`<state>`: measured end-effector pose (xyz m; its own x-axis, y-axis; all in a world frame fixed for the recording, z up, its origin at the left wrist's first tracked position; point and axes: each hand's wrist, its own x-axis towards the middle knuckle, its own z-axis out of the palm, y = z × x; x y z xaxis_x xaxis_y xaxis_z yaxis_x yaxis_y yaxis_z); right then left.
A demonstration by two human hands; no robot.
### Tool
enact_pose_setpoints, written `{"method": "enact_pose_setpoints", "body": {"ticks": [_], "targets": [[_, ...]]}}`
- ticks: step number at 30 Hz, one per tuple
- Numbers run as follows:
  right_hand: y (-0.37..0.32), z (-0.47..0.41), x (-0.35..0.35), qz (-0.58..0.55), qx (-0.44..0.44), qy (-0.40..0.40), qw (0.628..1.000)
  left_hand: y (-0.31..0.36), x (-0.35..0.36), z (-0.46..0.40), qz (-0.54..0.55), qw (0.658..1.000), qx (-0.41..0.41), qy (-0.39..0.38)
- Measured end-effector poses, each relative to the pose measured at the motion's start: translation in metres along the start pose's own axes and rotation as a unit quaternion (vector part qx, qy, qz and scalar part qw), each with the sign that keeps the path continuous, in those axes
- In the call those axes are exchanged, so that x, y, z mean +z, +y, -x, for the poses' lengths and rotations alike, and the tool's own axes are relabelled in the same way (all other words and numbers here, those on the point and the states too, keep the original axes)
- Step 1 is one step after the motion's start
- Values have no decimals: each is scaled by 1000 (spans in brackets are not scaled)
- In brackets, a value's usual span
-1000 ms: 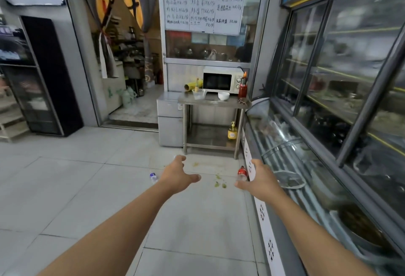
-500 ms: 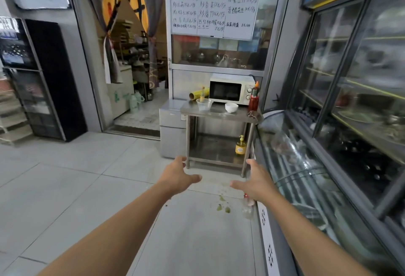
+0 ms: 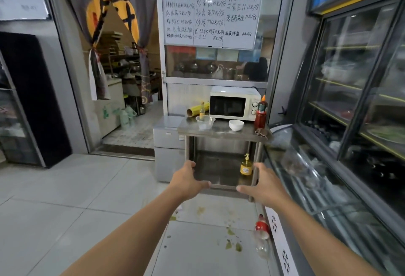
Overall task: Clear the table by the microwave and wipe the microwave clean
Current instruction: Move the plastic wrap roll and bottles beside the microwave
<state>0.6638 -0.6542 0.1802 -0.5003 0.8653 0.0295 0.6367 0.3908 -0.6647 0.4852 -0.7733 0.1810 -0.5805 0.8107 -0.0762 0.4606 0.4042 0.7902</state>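
Observation:
A white microwave [image 3: 234,105] stands at the back of a steel table [image 3: 221,132] ahead of me. On the table top are a clear plastic bowl [image 3: 205,121], a white bowl [image 3: 236,125], a red sauce bottle [image 3: 260,113], a small yellow-labelled bottle [image 3: 201,111], a yellow roll [image 3: 196,110] and a small brown object [image 3: 261,132] at the right corner. A yellow pump bottle [image 3: 246,166] sits on the lower shelf. My left hand [image 3: 187,182] and my right hand [image 3: 263,184] are stretched forward, empty, fingers relaxed, well short of the table.
A glass display counter [image 3: 311,179] runs along the right, with tall glass-door fridges [image 3: 361,91] behind it. A red-labelled plastic bottle [image 3: 262,235] and green scraps [image 3: 232,242] lie on the tiled floor. A small steel cabinet [image 3: 167,144] adjoins the table's left; a doorway [image 3: 122,91] opens beyond.
The table and microwave have come closer and larger in view as I walk forward. Both hands stay held out in front, empty. The bottle on the floor now lies nearer, below my right hand.

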Motion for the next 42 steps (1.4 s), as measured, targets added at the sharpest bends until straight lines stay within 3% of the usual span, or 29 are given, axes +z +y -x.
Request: {"method": "enact_pose_setpoints", "body": {"ticks": [16,29,42], "targets": [[-35,-194,26,10,13,22,1000,6,-32,-197,-13,1000,18,-3],[-29,-402,21,-3,-52,-34,998,38,-16,-366,-15,998,-37,53],[-33,-537,62,24,-53,-87,994,12,-16,-495,-18,993,-92,67]]}}
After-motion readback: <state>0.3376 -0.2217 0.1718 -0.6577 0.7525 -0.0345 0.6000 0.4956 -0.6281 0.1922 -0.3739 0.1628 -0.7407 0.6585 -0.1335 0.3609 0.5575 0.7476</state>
